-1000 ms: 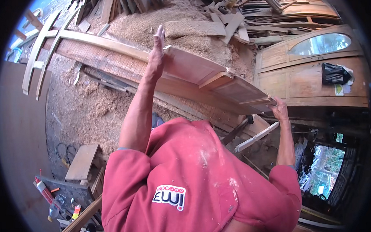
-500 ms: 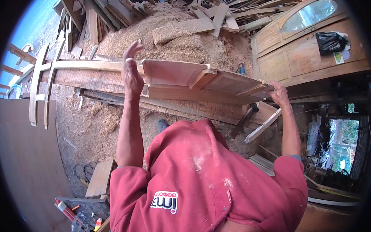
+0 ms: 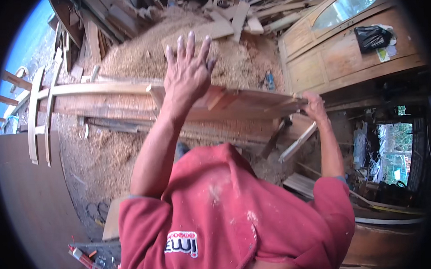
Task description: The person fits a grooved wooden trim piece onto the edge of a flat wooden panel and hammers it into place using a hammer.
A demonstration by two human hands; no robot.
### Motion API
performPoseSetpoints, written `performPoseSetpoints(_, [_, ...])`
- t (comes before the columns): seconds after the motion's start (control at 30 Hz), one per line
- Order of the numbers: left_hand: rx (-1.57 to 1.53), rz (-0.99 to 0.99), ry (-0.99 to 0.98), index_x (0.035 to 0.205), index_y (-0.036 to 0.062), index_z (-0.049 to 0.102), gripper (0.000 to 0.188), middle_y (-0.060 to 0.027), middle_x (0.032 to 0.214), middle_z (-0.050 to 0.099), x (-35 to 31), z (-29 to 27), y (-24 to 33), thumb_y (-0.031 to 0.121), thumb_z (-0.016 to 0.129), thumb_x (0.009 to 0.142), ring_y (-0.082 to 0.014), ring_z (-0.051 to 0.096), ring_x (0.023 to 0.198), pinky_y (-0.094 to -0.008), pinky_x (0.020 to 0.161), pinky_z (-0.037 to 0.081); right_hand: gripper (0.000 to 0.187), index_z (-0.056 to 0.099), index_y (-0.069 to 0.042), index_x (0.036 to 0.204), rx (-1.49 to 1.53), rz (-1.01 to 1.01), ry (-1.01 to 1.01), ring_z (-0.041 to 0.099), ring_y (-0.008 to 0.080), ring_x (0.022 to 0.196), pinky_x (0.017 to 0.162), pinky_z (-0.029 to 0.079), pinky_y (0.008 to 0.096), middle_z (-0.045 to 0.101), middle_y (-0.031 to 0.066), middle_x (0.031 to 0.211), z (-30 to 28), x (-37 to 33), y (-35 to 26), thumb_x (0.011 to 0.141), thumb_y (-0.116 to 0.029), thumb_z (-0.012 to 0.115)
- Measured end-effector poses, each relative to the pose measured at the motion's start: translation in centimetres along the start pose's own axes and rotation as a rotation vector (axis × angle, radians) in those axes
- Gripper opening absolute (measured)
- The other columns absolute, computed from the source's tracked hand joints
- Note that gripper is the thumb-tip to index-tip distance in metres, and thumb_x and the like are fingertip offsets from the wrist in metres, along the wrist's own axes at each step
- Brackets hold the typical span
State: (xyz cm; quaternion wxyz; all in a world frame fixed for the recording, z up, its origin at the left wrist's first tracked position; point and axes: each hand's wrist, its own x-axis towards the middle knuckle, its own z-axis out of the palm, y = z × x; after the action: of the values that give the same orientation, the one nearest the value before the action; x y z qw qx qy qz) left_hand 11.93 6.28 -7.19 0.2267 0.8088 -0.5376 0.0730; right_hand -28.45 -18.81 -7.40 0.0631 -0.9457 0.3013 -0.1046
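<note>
A panelled wooden frame (image 3: 252,99), like a small door, stretches across a long wooden plank bench (image 3: 100,103). My right hand (image 3: 314,107) is closed round its right end. My left hand (image 3: 188,74) is raised over the left part of the frame, palm down with fingers spread, holding nothing. It hides part of the frame, and I cannot tell whether the palm touches it. Below my right hand, a pale wooden strip (image 3: 299,142) slants down beside the bench.
Wood shavings (image 3: 127,57) cover the ground beyond the bench, with scrap boards (image 3: 240,22) piled at the back. A wooden door with an oval pane (image 3: 312,55) lies at the far right, bearing a black plastic bag (image 3: 373,37). A brown sheet (image 3: 35,202) stands at the left.
My left hand has swung right and turned palm down over the frame, which now looks tilted to a flatter angle. My right hand keeps its hold on the end. The whole view has shifted slightly.
</note>
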Motion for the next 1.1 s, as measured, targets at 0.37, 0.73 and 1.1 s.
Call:
performPoseSetpoints(0.37, [-0.001, -0.009, -0.197, 0.15, 0.0151, 0.049, 0.054, -0.0183, 0.159, 0.04, 0.1, -1.5, 0.0, 0.045, 0.037, 0.107, -0.0396, 0.031, 0.15, -0.0595, 0.123, 0.015, 0.031, 0.066, -0.006, 0.094, 0.041, 0.191, -0.107, 0.064, 0.0417, 0.091, 0.076, 0.048, 0.0487, 0.067, 0.0178, 0.09, -0.3, -1.6, -2.0, 0.072, -0.019, 0.084])
performPoseSetpoints(0.73, [-0.02, 0.042, -0.337, 0.146, 0.0155, 0.054, 0.049, -0.0141, 0.152, 0.049, 0.3, -3.0, 0.6, 0.041, 0.039, 0.107, -0.0333, 0.04, 0.145, -0.0558, 0.122, 0.022, 0.033, 0.062, -0.004, 0.093, 0.08, 0.061, 0.009, 0.064, 0.042, 0.092, 0.077, 0.049, 0.0476, 0.066, 0.0174, 0.091, -0.6, -2.7, -1.9, 0.07, -0.014, 0.084])
performPoseSetpoints(1.1, [-0.545, -0.45, -0.063, 0.125, 0.0059, 0.07, 0.028, -0.0117, 0.121, 0.073, -9.1, -7.6, -10.1, 0.012, 0.065, 0.097, -0.0222, 0.066, 0.114, -0.0364, 0.1, 0.05, 0.028, 0.062, -0.004, 0.086, 0.112, -0.032, 0.056, 0.062, 0.0418, 0.088, 0.076, 0.047, 0.0499, 0.065, 0.0179, 0.089, 0.3, -3.1, -1.6, 0.069, -0.013, 0.083])
